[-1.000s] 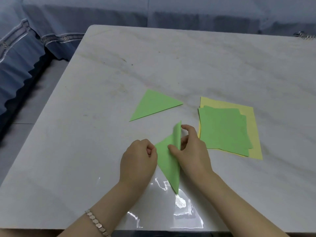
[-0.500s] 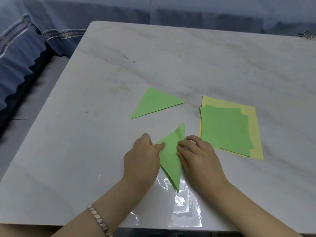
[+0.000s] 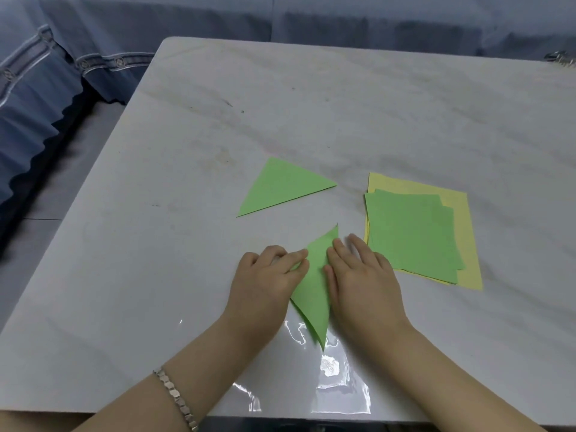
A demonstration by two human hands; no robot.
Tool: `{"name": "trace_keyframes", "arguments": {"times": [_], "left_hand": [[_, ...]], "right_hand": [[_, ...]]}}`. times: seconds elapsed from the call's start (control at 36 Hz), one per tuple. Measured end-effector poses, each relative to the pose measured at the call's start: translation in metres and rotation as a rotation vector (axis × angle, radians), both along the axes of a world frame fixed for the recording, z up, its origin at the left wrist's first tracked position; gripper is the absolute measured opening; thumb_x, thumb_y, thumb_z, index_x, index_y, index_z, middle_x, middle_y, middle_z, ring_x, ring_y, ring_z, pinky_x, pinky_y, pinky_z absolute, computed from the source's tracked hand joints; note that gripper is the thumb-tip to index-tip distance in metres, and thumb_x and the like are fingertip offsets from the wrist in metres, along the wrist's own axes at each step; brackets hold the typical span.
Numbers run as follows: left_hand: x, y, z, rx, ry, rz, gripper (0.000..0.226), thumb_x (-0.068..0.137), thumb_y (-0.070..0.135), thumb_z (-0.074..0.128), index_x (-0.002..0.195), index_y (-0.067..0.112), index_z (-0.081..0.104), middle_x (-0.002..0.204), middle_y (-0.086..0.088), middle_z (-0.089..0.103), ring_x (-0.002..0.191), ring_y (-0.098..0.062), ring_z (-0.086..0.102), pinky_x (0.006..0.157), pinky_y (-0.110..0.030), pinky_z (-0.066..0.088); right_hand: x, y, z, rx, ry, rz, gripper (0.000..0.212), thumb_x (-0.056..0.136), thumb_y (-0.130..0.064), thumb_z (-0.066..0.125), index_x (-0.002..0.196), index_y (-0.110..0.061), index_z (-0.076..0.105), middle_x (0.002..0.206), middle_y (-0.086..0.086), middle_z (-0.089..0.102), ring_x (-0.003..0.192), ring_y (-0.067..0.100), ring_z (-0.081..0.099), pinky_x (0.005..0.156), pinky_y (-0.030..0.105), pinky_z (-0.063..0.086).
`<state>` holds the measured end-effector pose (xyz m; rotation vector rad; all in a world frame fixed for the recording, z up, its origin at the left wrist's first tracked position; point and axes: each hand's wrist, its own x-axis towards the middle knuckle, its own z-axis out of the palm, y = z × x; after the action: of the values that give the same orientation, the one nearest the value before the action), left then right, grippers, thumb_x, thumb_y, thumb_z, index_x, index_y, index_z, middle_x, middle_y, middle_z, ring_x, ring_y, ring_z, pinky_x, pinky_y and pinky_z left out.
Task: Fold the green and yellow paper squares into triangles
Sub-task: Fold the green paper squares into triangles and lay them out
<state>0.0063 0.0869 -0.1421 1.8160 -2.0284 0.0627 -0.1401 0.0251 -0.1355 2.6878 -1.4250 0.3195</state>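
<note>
Creasing was the step in hand, as I judged it. The half-folded green paper square [image 3: 314, 288] lay at the lower centre of the frame on the white marble tabletop [image 3: 187, 244], already doubled into a triangle. One point aimed at the bottom edge of the frame and the other toward the top.

My left hand [image 3: 265, 282], a silver link bracelet [image 3: 176, 397] on its wrist, had its fingers curled. The thumb and a fingertip were closed on the paper's left corner, pinning the layers together. My right hand [image 3: 361, 282] lay flat with its fingers straight and a little spread, pressing down the paper's right side. It hid that edge, so I could not tell how sharp the fold was.

Just above, at the centre of the frame and apart from my hands, lay the finished green paper triangle [image 3: 283, 188]. At the right was the stack of flat green paper squares [image 3: 411, 232], resting on the yellow paper sheet [image 3: 464, 244]. None of these was folded yet, so most of the task seemed to lie ahead.

The next move called for a firm sweep of flat fingers along the fold while the pinched corner kept the edges matched. After that, only the top square should be lifted from the stack without dragging the others.
</note>
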Motion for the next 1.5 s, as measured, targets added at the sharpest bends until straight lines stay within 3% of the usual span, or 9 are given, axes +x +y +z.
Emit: {"name": "trace_keyframes", "arguments": {"times": [0.11, 0.39, 0.5, 0.72, 0.92, 1.0, 1.28, 1.44, 1.5], "left_hand": [[0.001, -0.001, -0.005, 0.015, -0.003, -0.001, 0.042, 0.069, 0.011, 0.042, 0.098, 0.018, 0.072, 0.112, 0.008, 0.068, 0.096, -0.014, 0.044, 0.066, -0.026, 0.024], [-0.001, 0.001, -0.007, -0.029, 0.017, 0.019, 0.044, 0.069, 0.009, 0.041, 0.097, 0.018, 0.073, 0.111, 0.007, 0.069, 0.096, -0.013, 0.044, 0.066, -0.025, 0.024], [-0.001, 0.002, -0.006, -0.052, 0.016, 0.021, 0.041, 0.072, 0.011, 0.041, 0.097, 0.018, 0.073, 0.110, 0.006, 0.069, 0.096, -0.013, 0.044, 0.066, -0.025, 0.024], [0.001, 0.002, -0.009, -0.028, 0.023, 0.017, 0.043, 0.070, 0.012, 0.041, 0.099, 0.018, 0.072, 0.111, 0.008, 0.068, 0.097, -0.013, 0.044, 0.066, -0.024, 0.023], [0.000, 0.001, -0.008, -0.047, 0.021, 0.030, 0.042, 0.070, 0.013, 0.040, 0.097, 0.018, 0.073, 0.109, 0.008, 0.070, 0.095, -0.014, 0.045, 0.066, -0.025, 0.024], [0.000, 0.002, -0.008, -0.045, 0.015, 0.029, 0.042, 0.070, 0.014, 0.041, 0.096, 0.019, 0.073, 0.109, 0.008, 0.069, 0.095, -0.013, 0.044, 0.066, -0.025, 0.024], [0.000, 0.002, -0.005, -0.016, 0.073, 0.029, 0.041, 0.072, 0.015, 0.041, 0.098, 0.018, 0.073, 0.110, 0.008, 0.069, 0.096, -0.012, 0.045, 0.069, -0.026, 0.026], [0.001, 0.002, -0.005, -0.006, 0.069, 0.018, 0.042, 0.072, 0.015, 0.041, 0.100, 0.019, 0.072, 0.111, 0.008, 0.069, 0.096, -0.012, 0.044, 0.070, -0.025, 0.026], [0.001, 0.002, -0.006, -0.002, 0.064, 0.023, 0.042, 0.072, 0.016, 0.041, 0.100, 0.019, 0.072, 0.111, 0.008, 0.068, 0.097, -0.012, 0.044, 0.070, -0.025, 0.025]], "right_hand": [[0.007, -0.016, 0.000, -0.011, 0.053, -0.019, 0.046, 0.082, -0.028, 0.032, 0.088, -0.010, 0.074, 0.097, 0.002, 0.073, 0.098, 0.023, 0.066, 0.070, 0.027, 0.051], [0.005, -0.028, -0.003, 0.039, -0.034, 0.026, 0.041, 0.070, -0.032, 0.059, 0.096, -0.002, 0.071, 0.101, 0.010, 0.071, 0.096, 0.030, 0.067, 0.066, 0.036, 0.055], [-0.007, -0.027, -0.010, 0.136, -0.095, 0.046, 0.056, 0.080, -0.047, 0.043, 0.109, -0.006, 0.067, 0.116, 0.007, 0.066, 0.109, 0.035, 0.060, 0.080, 0.046, 0.050], [-0.017, -0.031, -0.006, 0.148, -0.002, 0.151, 0.080, 0.069, -0.066, 0.038, 0.110, -0.003, 0.066, 0.118, 0.009, 0.065, 0.116, 0.042, 0.053, 0.086, 0.056, 0.044], [-0.030, -0.004, -0.004, 0.228, 0.026, 0.217, 0.091, 0.064, -0.073, 0.037, 0.119, -0.004, 0.060, 0.129, 0.008, 0.057, 0.129, 0.026, 0.028, 0.108, 0.041, 0.024], [-0.033, 0.005, 0.000, 0.280, 0.037, 0.215, 0.094, 0.062, -0.075, 0.038, 0.122, -0.005, 0.057, 0.132, 0.007, 0.055, 0.130, 0.024, 0.026, 0.103, 0.036, 0.015], [-0.041, 0.023, 0.003, 0.321, 0.168, 0.236, 0.099, 0.063, -0.081, 0.033, 0.124, -0.007, 0.055, 0.135, 0.005, 0.052, 0.131, 0.021, 0.029, 0.103, 0.037, 0.022], [-0.025, 0.011, 0.012, 0.348, 0.175, 0.144, 0.092, 0.085, -0.072, 0.009, 0.124, -0.004, 0.057, 0.135, 0.007, 0.053, 0.131, 0.026, 0.041, 0.102, 0.039, 0.020], [-0.017, 0.001, 0.015, 0.347, 0.141, 0.126, 0.100, 0.082, -0.073, -0.003, 0.130, -0.004, 0.051, 0.141, 0.007, 0.046, 0.137, 0.025, 0.031, 0.107, 0.036, 0.012]]}}
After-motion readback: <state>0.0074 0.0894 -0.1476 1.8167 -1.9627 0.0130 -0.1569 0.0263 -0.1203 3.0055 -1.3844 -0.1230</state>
